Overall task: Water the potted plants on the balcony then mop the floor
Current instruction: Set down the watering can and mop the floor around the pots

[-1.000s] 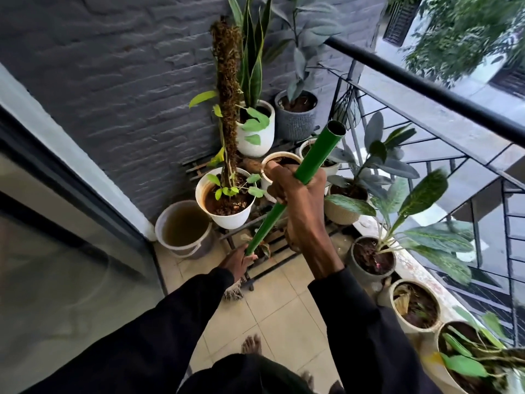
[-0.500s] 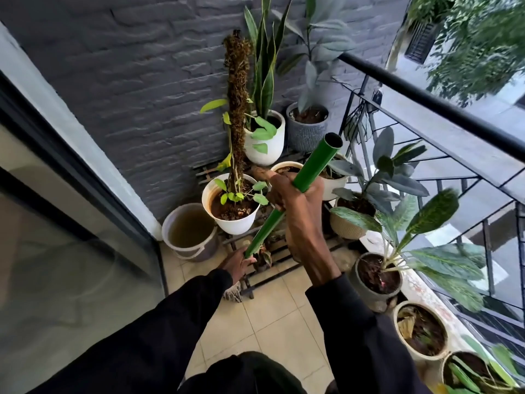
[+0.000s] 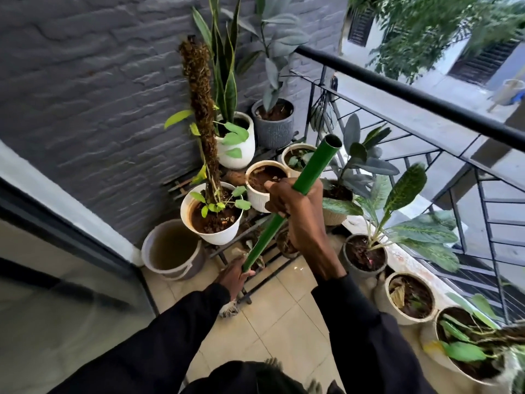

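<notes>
The nearest open ground is a narrow strip of tiled floor at lower centre. It is hemmed in by the glass door on the left and by a row of pots along the ledge on the right. The left hand is clamped round the low end of the green mop handle, just above the pale mop strands on the tiles. At centre, the right hand is wrapped round the handle higher up. The handle slants up to the right, and its open top stands in front of the railing.

Beyond the hands, a black plant rack blocks the corner. A grey bucket of murky water sits to its left, and the brick wall stands behind.

Both grips and the slant of the handle match the earlier frames. The view has tilted upward, so more of the rail now shows.
</notes>
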